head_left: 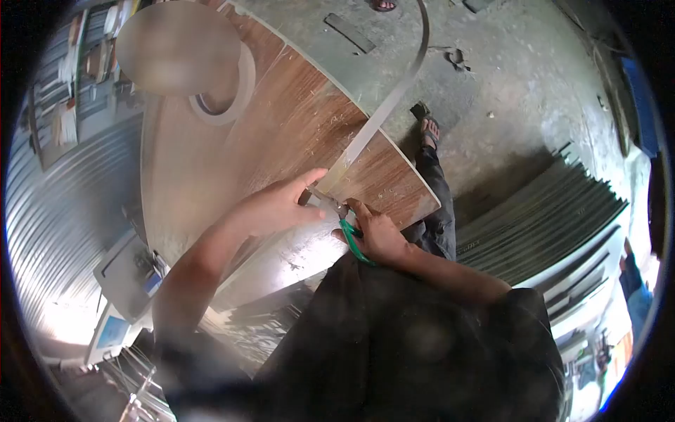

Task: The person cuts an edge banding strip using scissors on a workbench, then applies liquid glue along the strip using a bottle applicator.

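My right hand (383, 235) is closed around the green handles of a pair of pliers (349, 235). Their metal jaws point away from me, at the near edge of the wood-grain board. The near end of a long, flat, pale strip (376, 126) lies by the jaws; whether they grip it is too small to tell. From there the strip runs across the board and curves out over the floor. My left hand (292, 204) is beside the jaws, thumb and fingers apart, with the index finger close to the strip.
The wood-grain board (295, 98) carries scattered shavings and a roll of banding (246, 88). A stack of dark ridged sheets (541, 218) is at the right. Corrugated metal (56, 218) stands at the left. A person's sandaled foot (430, 130) shows beyond the board.
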Tool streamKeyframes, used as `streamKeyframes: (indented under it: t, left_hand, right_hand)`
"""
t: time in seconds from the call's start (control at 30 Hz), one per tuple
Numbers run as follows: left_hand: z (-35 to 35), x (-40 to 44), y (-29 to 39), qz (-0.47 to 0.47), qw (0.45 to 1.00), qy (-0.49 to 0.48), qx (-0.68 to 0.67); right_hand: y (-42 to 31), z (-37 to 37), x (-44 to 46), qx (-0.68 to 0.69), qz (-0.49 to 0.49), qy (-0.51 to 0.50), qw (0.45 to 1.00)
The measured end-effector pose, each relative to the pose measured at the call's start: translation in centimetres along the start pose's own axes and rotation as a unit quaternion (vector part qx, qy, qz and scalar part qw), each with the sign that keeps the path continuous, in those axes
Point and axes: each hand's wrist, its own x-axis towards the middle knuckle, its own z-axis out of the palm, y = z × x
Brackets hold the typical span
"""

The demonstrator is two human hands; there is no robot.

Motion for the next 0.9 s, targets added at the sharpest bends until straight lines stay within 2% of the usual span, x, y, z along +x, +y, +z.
streamKeyframes:
  t: [0.07, 0.1, 0.17, 0.27, 0.37, 0.4, 0.5, 0.6, 0.7, 0.9]
  left_hand:
    - [0.2, 1.6, -1.6, 0.044, 0.998, -0.001, -0.033]
    - [-0.9, -1.4, -0.9, -0.034, 0.999, 0.010, -0.040]
    - [-1.4, -0.1, -0.1, -0.088, 0.994, 0.009, -0.062]
    - [-0.6, -0.1, 0.9, -0.079, 0.993, 0.069, -0.057]
    - [2.2, 0.2, -0.2, -0.050, 0.981, 0.187, 0.014]
    - [2.1, 0.3, -0.2, -0.043, 0.980, 0.194, 0.020]
    - [3.0, 1.1, -2.2, 0.065, 0.957, 0.270, 0.080]
    - [3.5, 1.9, -3.1, 0.046, 0.955, 0.293, 0.027]
    - [3.4, 2.3, -3.7, 0.051, 0.950, 0.304, 0.043]
    - [3.2, 3.2, -4.8, 0.102, 0.952, 0.290, 0.019]
  right_hand:
    - [0.8, 0.4, 0.2, -0.026, -0.017, 0.017, 0.999]
    - [-1.3, 1.6, 0.3, 0.006, -0.026, -0.008, 1.000]
    - [-1.1, 0.8, 0.6, -0.015, -0.013, -0.011, 1.000]
    - [0.2, 1.7, 1.1, -0.007, -0.039, 0.027, 0.999]
    - [-0.4, 1.2, 1.3, 0.014, -0.043, 0.024, 0.999]
    - [-0.5, 1.3, 1.3, 0.005, -0.044, 0.029, 0.999]
    - [-0.9, 1.3, 1.3, -0.025, -0.032, 0.042, 0.998]
    - [-1.6, 1.1, 1.5, -0.043, 0.001, 0.037, 0.998]
    - [-1.7, 1.5, 1.6, -0.048, 0.023, 0.034, 0.998]
    - [-2.2, 1.9, 1.4, -0.062, 0.028, 0.054, 0.996]
